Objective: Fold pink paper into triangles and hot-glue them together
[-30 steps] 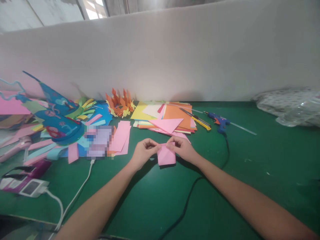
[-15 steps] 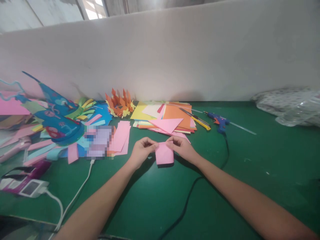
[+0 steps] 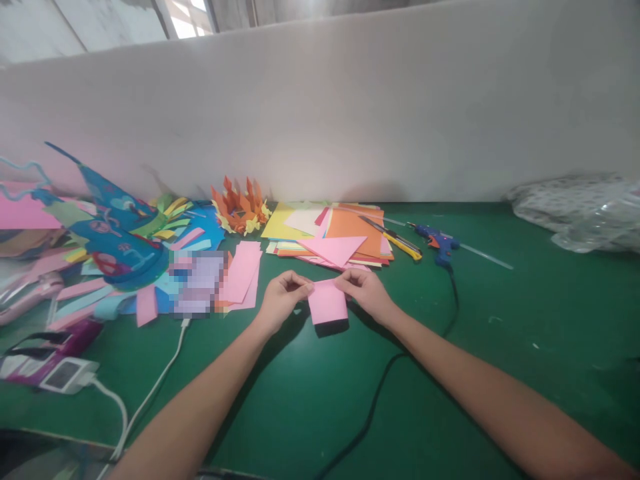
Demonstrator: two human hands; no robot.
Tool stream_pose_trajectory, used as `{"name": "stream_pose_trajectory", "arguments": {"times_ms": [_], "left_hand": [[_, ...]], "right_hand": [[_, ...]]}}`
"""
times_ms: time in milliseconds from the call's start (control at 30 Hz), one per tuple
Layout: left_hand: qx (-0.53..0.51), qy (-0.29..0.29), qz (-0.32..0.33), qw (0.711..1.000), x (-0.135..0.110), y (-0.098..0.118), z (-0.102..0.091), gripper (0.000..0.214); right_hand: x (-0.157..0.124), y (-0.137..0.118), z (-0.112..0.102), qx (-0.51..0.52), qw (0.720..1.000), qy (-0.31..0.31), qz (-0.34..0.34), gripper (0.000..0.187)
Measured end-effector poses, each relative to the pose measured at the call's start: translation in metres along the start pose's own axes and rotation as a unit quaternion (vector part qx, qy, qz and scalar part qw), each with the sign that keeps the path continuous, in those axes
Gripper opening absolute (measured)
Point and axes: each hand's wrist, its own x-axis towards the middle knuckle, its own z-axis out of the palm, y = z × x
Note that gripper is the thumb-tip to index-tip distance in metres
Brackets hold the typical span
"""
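Note:
A small pink paper piece [image 3: 328,304], roughly square, is held up just above the green table [image 3: 300,393], its shadow showing under the lower edge. My left hand [image 3: 286,298] pinches its upper left corner between thumb and fingers. At the upper right corner, my right hand [image 3: 367,291] pinches it the same way. Whether the paper is folded in layers cannot be made out. Right behind the hands lies a pink paper triangle [image 3: 336,251] on a stack of coloured paper [image 3: 357,230].
A yellow cutter knife [image 3: 403,245] and a blue glue gun [image 3: 437,243] lie behind at the right, its black cord [image 3: 373,407] crossing the table. To the left are pink strips [image 3: 243,277], an orange paper crown [image 3: 243,208], blue cone hats [image 3: 117,243] and a white cable [image 3: 163,373].
The pink paper has lifted slightly and tilted, so more shadow shows beneath its lower edge. Both hands keep their pinch, moving only a little upward.

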Motion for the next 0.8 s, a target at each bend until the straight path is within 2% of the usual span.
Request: {"name": "stream_pose_trajectory", "arguments": {"times_ms": [167,200,333,467,533,633,800], "left_hand": [[0.159,-0.003,0.078,0.984,0.005,-0.007,-0.006,0.009],[0.201,-0.011,0.104,0.974,0.005,-0.008,-0.007,0.006],[0.347,-0.062,0.204,0.913,0.003,-0.009,-0.008,0.029],[0.438,-0.087,0.261,0.856,0.005,-0.014,-0.007,0.034],[0.463,-0.093,0.273,0.838,0.005,-0.015,-0.005,0.032],[0.477,-0.104,0.277,0.828,0.006,-0.015,-0.004,0.029],[0.476,-0.125,0.260,0.831,0.005,-0.009,-0.004,0.024]], "right_hand": [[0.000,0.005,0.002,-0.104,0.994,0.020,-0.029,0.017],[-0.001,0.005,0.002,-0.127,0.991,0.020,-0.035,0.015],[-0.004,0.004,0.004,-0.208,0.976,0.013,-0.059,0.011],[-0.005,0.002,0.004,-0.271,0.957,-0.010,-0.104,0.006],[-0.004,0.002,0.003,-0.307,0.942,-0.022,-0.133,0.004],[-0.002,0.004,0.000,-0.348,0.923,-0.034,-0.162,0.004],[0.001,0.002,-0.004,-0.368,0.913,-0.055,-0.167,0.013]]}}
